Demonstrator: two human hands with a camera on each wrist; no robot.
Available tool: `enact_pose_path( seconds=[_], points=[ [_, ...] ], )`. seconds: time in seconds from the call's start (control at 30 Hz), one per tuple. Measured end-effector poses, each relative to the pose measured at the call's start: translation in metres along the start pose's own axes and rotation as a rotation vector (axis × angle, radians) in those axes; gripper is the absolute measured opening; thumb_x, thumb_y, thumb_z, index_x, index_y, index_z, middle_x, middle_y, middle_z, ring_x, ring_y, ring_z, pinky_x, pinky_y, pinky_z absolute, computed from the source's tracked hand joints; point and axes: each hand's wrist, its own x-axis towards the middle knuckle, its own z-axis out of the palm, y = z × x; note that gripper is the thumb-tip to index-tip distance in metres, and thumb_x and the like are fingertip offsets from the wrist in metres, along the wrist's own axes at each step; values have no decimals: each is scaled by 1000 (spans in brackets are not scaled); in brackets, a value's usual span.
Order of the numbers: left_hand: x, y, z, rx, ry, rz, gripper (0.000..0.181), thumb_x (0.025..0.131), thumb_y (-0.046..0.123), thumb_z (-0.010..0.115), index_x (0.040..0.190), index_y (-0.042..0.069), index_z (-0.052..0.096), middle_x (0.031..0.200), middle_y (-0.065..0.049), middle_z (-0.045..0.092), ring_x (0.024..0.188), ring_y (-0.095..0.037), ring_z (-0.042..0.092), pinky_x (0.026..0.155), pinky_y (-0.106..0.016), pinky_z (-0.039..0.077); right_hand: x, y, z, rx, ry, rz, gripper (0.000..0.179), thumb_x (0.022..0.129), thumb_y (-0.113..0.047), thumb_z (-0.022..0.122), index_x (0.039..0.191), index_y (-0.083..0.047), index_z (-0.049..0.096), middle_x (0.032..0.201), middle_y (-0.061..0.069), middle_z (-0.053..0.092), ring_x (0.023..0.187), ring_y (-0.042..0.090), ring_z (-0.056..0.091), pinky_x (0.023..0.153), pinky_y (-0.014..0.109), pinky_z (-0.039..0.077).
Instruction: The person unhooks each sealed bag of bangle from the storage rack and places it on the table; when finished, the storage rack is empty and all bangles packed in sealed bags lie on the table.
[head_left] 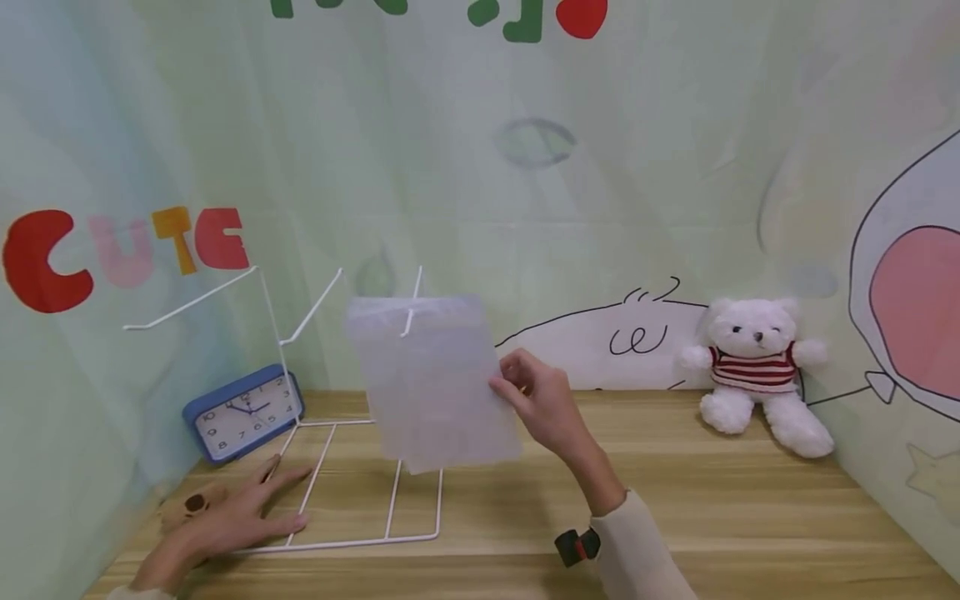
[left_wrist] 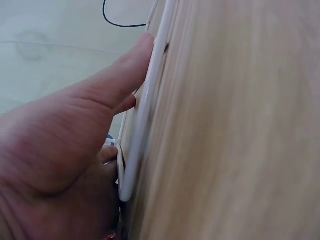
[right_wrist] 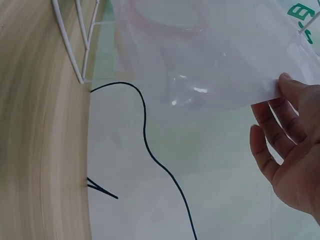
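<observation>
A white wire rack (head_left: 337,544) stands on the wooden table, with several arms jutting from its upright part. My left hand (head_left: 232,521) rests on the left side of its base, fingers spread. In the left wrist view the thumb (left_wrist: 127,70) lies along a white rod. Translucent plastic bags (head_left: 442,392) hang at a front arm of the rack; how many is hard to tell. With thumb and fingertips my right hand (head_left: 547,404) pinches their right edge. The right wrist view shows the bag's corner (right_wrist: 200,90) hanging loose beside that hand.
A blue-framed clock (head_left: 243,417) leans behind the rack at the left. Beside the left hand lies a tan object (head_left: 176,508) with a dark spot, partly hidden. At the back right sits a white teddy bear (head_left: 753,367) in a striped shirt. Printed curtains enclose the table.
</observation>
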Motion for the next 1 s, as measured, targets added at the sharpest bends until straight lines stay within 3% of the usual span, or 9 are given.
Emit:
enact_pose_path(
  seconds=[0.17, 0.37, 1.0],
  points=[
    [0, -3, 1, -24, -33, -7, 71, 93, 40, 69, 152, 13, 42, 151, -47, 10, 126, -76, 22, 79, -77, 42, 0, 1, -4, 11, 54, -29, 4, 97, -13, 67, 98, -10, 64, 81, 2, 73, 60, 11, 61, 53, 25, 50],
    [2, -2, -1, -38, -55, -5, 58, 94, 38, 67, 147, 18, 52, 148, -51, 11, 128, -76, 15, 83, -83, 33, 2, -3, -12, 29, 99, -75, 7, 99, -16, 65, 99, -9, 67, 80, 3, 73, 57, 12, 57, 50, 25, 47],
    [3, 0, -3, -37, -59, 15, 57, 95, 37, 67, 147, 20, 52, 148, -51, 9, 125, -78, 16, 81, -83, 36, 1, -17, -36, 94, 33, -97, 4, 98, -9, 64, 101, -10, 67, 85, 7, 74, 65, 13, 66, 57, 29, 56]
  ],
)
